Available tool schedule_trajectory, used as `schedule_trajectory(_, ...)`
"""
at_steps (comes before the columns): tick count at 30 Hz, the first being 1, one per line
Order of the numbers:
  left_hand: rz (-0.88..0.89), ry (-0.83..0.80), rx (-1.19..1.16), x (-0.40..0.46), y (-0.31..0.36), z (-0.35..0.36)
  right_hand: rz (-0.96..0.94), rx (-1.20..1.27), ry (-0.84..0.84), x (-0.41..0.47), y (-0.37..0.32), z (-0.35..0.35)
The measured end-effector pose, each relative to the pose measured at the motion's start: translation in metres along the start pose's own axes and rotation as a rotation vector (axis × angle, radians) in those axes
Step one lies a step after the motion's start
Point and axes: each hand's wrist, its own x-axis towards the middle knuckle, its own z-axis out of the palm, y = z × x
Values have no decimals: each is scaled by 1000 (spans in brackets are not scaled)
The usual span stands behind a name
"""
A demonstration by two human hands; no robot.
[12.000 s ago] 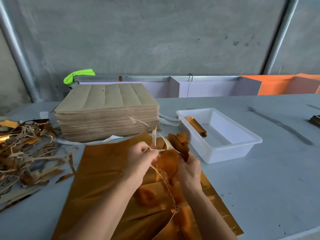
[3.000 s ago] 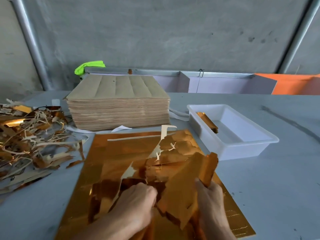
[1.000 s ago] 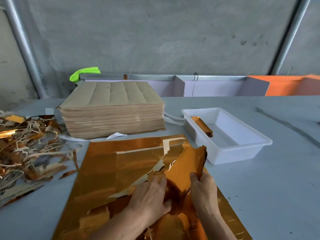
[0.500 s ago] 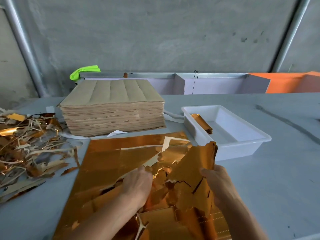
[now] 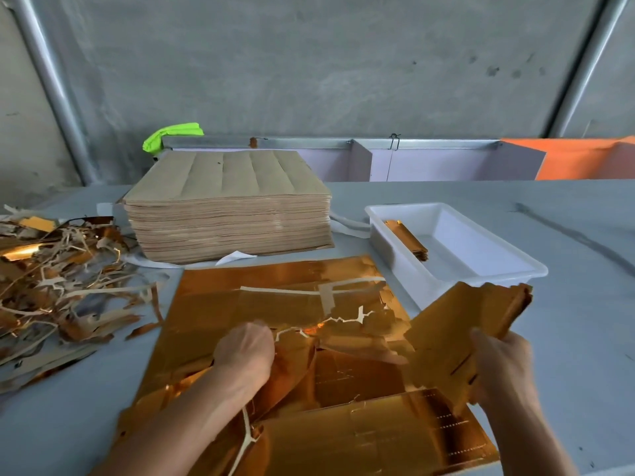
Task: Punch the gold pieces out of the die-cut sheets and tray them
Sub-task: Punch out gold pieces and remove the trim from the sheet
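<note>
A pile of gold die-cut sheets [image 5: 240,304] lies on the grey table in front of me. My right hand [image 5: 501,365] grips a bunch of punched-out gold pieces [image 5: 460,328], lifted off the sheets and pointing toward the white tray [image 5: 508,273]. Inside the tray, against its left wall, leans a small stack of gold pieces [image 5: 409,238]. My left hand [image 5: 245,352] rests fist-like on the torn top sheet, fingers curled into the loose gold waste [image 5: 343,328] there. Pale torn edges show where pieces came away.
A thick stack of brown-backed sheets [image 5: 226,207] stands behind the gold pile. A heap of gold and tan offcut strips [image 5: 58,286] covers the table's left side. A green cloth [image 5: 171,134] and partition boards [image 5: 429,163] line the far edge.
My right hand has pulled the bunch of gold pieces free and carried it right, toward the tray. My left hand stays down on the torn sheet.
</note>
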Motion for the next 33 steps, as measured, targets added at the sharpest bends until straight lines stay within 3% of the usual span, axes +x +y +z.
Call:
schedule_trajectory(3,93,61,52,-9,9,-7,16,3,-15,0,3,-2)
schedule_trajectory(6,442,228,37,-19,32,-3,53,48,-69,-3,5,4)
schedule_trajectory(9,710,249,130,-20,54,7,74,87,-107,-6,4,6)
schedule_trajectory(16,761,249,176,-1,51,19,-15,36,-111,-10,7,1)
schedule_trajectory(21,482,502,-147,2,50,-2,-77,-68,-41,-1,16,27)
schedule_trajectory(24,451,493,-152,-15,65,-9,-114,-119,-117,-10,13,56)
schedule_trajectory(28,552,492,-56,-33,81,-6,-78,124,-323,-35,11,87)
schedule_trajectory(33,578,485,-45,-34,84,-6,-240,288,-389,-44,24,90)
